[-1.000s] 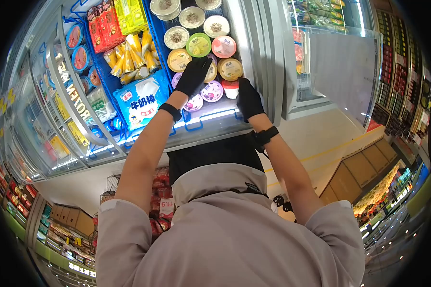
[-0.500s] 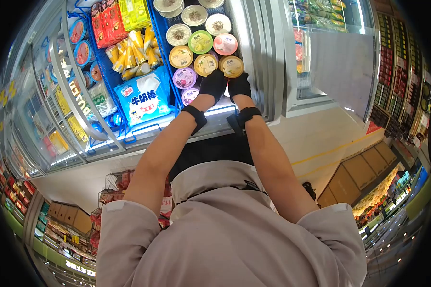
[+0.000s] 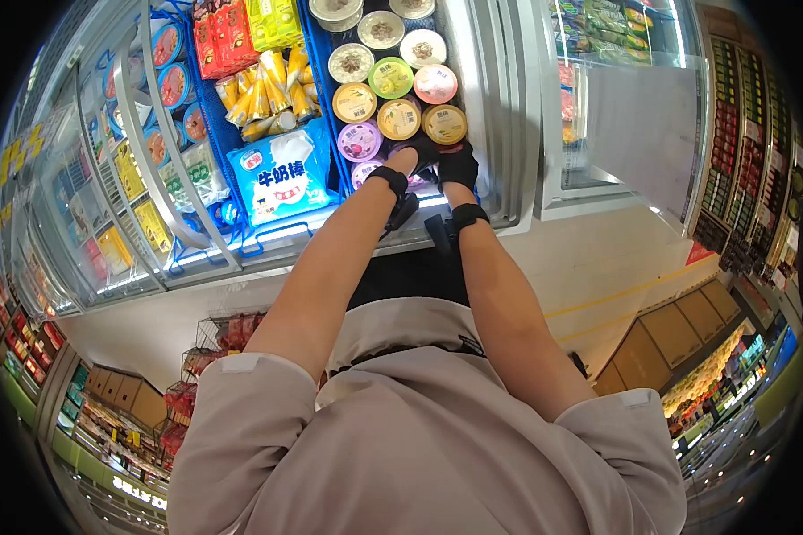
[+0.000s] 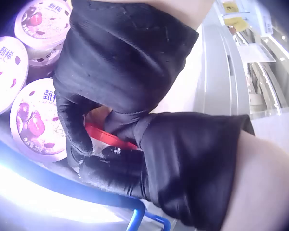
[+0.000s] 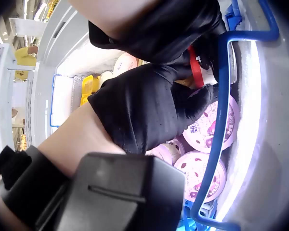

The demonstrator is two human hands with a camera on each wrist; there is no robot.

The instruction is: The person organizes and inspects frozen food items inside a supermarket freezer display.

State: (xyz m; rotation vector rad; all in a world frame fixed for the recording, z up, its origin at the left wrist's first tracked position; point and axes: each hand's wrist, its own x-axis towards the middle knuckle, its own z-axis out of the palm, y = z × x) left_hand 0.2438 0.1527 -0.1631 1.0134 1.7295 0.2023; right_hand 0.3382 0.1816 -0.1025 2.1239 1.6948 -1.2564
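Side by side at the front right of the cup compartment are my black-gloved left hand (image 3: pixel 414 155) and right hand (image 3: pixel 457 167). In the left wrist view, the left hand (image 4: pixel 120 62) comes from the top and the right hand (image 4: pixel 188 163) from the right. Their fingers curl round a small cup with a red rim (image 4: pixel 108 137), mostly hidden by the gloves. The right wrist view shows the red rim (image 5: pixel 196 70) between the left hand (image 5: pixel 144 106) and right hand (image 5: pixel 159 29). Purple-lidded cups (image 4: pixel 41 120) lie just left of the fingers.
Yellow-lidded cups (image 3: pixel 399 119) stand behind the hands. A blue wire divider (image 3: pixel 324 116) separates the cups from a blue-white bag (image 3: pixel 284 174) and yellow cones. The freezer's front wall and blue wire handle (image 5: pixel 222 82) lie close to the fingers.
My left hand has left the cup lids, moving right and towards me to join the right hand at the red-rimmed cup. The freezer contents have shifted slightly right in the head view.
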